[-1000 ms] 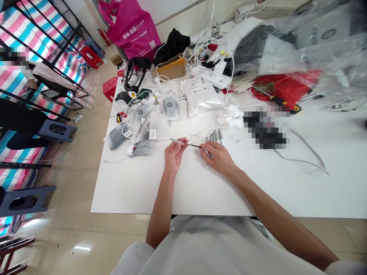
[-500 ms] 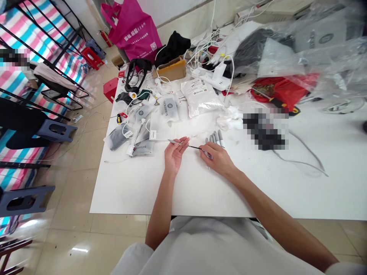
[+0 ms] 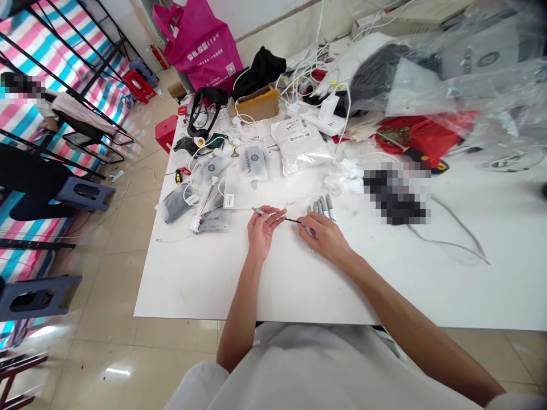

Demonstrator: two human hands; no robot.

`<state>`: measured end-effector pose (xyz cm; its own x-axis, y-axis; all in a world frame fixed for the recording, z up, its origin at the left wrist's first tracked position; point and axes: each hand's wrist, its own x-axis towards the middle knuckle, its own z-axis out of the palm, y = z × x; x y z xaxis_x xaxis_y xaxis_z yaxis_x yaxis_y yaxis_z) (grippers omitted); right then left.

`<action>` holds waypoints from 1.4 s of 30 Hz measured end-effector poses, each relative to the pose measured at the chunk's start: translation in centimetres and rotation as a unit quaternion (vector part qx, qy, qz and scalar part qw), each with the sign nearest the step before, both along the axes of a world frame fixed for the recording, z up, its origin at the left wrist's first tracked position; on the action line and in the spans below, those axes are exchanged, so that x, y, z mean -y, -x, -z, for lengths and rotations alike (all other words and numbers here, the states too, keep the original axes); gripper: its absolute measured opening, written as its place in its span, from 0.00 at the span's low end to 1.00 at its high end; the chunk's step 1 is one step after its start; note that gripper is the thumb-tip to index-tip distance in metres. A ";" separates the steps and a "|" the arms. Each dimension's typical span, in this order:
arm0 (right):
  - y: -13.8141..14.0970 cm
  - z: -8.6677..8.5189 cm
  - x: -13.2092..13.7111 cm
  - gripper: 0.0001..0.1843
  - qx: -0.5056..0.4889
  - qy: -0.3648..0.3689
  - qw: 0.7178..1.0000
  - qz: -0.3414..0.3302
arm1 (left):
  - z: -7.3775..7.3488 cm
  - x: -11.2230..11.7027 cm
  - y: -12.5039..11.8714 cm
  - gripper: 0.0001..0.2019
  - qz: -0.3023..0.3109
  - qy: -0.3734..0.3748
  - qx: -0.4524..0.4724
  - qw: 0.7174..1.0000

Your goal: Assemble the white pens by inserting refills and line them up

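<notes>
My left hand has its thumb and fingers around a slim grey pen, some fingers stretched out. A thin dark rod runs from the pen to the fingertips of my right hand, which pinch its far end. Whether the rod is part of the pen, I cannot tell. Several grey markers lie side by side on the white table, just beyond my right hand. Its fingers partly cover them.
Clear packets, a white parcel, cables and a power strip crowd the back. A pink bag stands at the far left. To the right are a red bag, a screwdriver and plastic wrapping.
My left hand has shifted slightly to the right with the grey pen, and its fingers have moved a little. My right hand stays almost in place.
</notes>
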<state>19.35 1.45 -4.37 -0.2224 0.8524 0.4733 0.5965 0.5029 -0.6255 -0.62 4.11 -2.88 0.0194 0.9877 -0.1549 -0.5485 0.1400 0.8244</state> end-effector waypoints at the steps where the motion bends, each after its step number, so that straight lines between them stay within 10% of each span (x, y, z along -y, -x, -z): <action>1: 0.0 0.0 0.0 0.09 0.001 -0.001 1.000 0.001 | 0.0 0.0 0.0 0.14 -0.004 0.001 0.000 1.000; 25: 0.0 -0.1 0.1 0.09 0.003 -0.001 1.000 -0.005 | -1.3 1.1 -0.8 0.20 0.100 -0.007 0.016 0.995; 42: 0.0 -0.3 0.1 0.09 -0.002 0.006 1.000 -0.005 | -0.9 0.7 -0.5 0.20 0.066 -0.019 0.023 0.997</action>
<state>19.33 1.32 -4.03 -0.2284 0.8555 0.4647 0.5894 0.5014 -0.6334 -0.10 3.37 -1.97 0.1551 0.9814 -0.1136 -0.5647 0.1824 0.8049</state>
